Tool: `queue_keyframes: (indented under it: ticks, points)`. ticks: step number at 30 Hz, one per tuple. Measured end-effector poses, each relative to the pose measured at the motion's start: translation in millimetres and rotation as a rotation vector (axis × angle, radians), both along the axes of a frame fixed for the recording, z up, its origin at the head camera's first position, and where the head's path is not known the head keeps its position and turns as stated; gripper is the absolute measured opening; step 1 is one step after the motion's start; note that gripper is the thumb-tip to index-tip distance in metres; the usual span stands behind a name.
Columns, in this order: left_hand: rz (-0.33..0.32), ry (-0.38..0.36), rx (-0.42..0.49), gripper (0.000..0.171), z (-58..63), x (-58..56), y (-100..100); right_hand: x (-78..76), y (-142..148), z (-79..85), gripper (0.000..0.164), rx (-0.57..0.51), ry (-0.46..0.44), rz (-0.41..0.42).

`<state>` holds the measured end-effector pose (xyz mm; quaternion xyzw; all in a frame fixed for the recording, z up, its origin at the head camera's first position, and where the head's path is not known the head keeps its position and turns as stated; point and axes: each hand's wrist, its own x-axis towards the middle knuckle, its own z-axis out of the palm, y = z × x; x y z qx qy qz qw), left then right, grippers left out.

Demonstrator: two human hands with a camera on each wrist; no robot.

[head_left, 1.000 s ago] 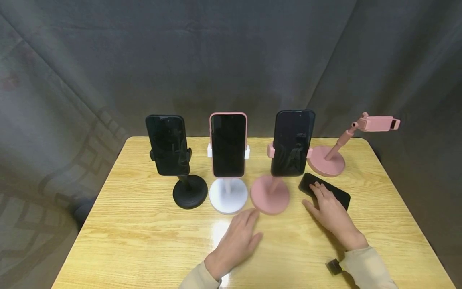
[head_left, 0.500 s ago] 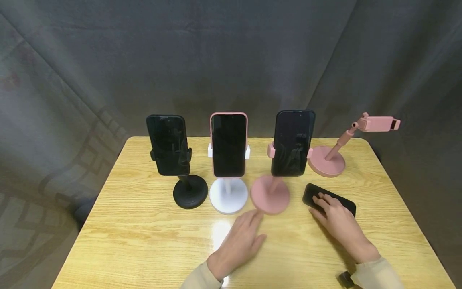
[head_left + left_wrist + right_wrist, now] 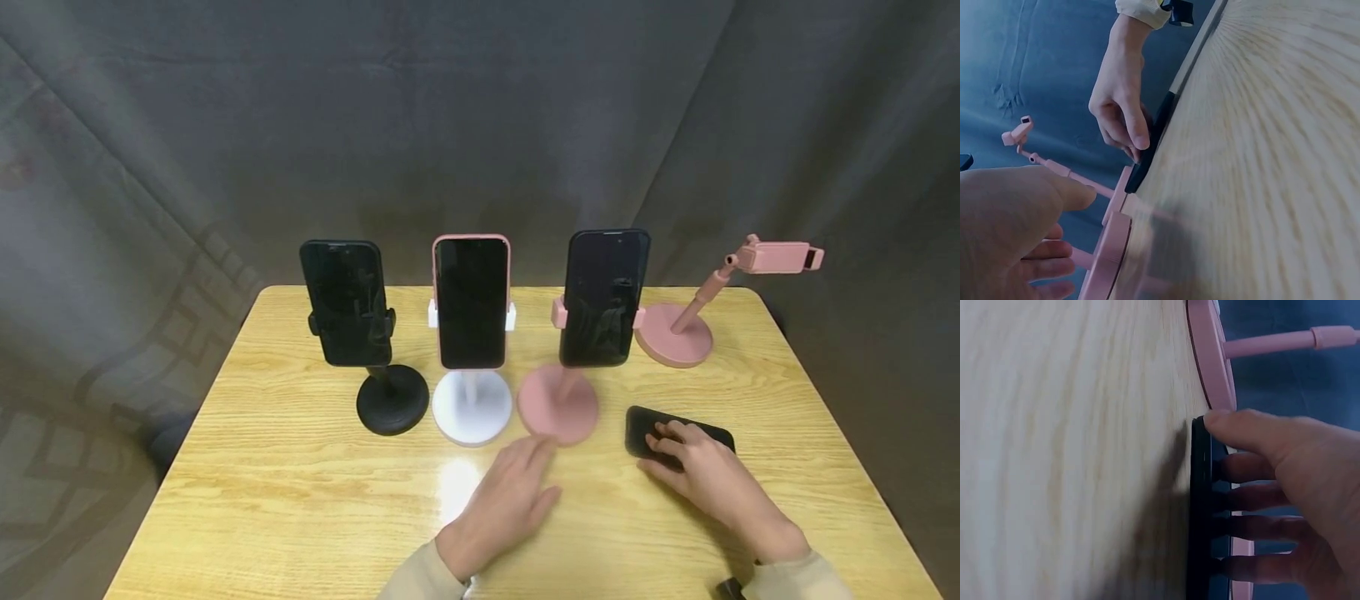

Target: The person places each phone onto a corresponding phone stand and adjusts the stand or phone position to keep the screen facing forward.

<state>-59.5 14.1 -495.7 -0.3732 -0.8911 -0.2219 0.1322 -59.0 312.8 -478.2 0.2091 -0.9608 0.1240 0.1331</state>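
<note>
A black phone (image 3: 637, 429) lies flat on the right side of the table. My right hand (image 3: 705, 471) rests its fingertips on the phone's upper face, and the right wrist view shows the thumb (image 3: 1229, 425) at the phone's end. Part of the phone is hidden under this hand. My left hand (image 3: 502, 500) lies low over the table with loose fingers, its fingertips right at the front rim of a pink phone stand (image 3: 558, 404). That stand holds an upright dark phone (image 3: 606, 296) in its clamp. The left hand holds nothing.
Left of it, a white stand (image 3: 472, 408) holds a pink-cased phone (image 3: 472, 300), and a black stand (image 3: 392, 400) holds a black phone (image 3: 347, 300). A second pink stand (image 3: 673, 335) with an unfilled clamp stands at the back right. Grey curtain (image 3: 480, 125) hangs behind the table.
The right hand has slid the flat phone across the table toward the person, turning it slightly. The left hand has shifted a little to the right along the stand's rim.
</note>
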Motion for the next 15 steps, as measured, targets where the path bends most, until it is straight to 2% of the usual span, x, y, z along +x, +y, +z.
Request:
queue_keyframes:
  ticks: [8,15]
  points:
    - [-0.016,0.017,0.001,0.062,4.7,-2.4,6.8,10.8,-9.9,-0.9,0.035,-0.015,0.040,0.089]
    - [-0.021,0.026,0.005,0.062,6.7,-1.1,10.7,23.1,-23.9,1.9,0.034,-0.008,0.008,0.106]
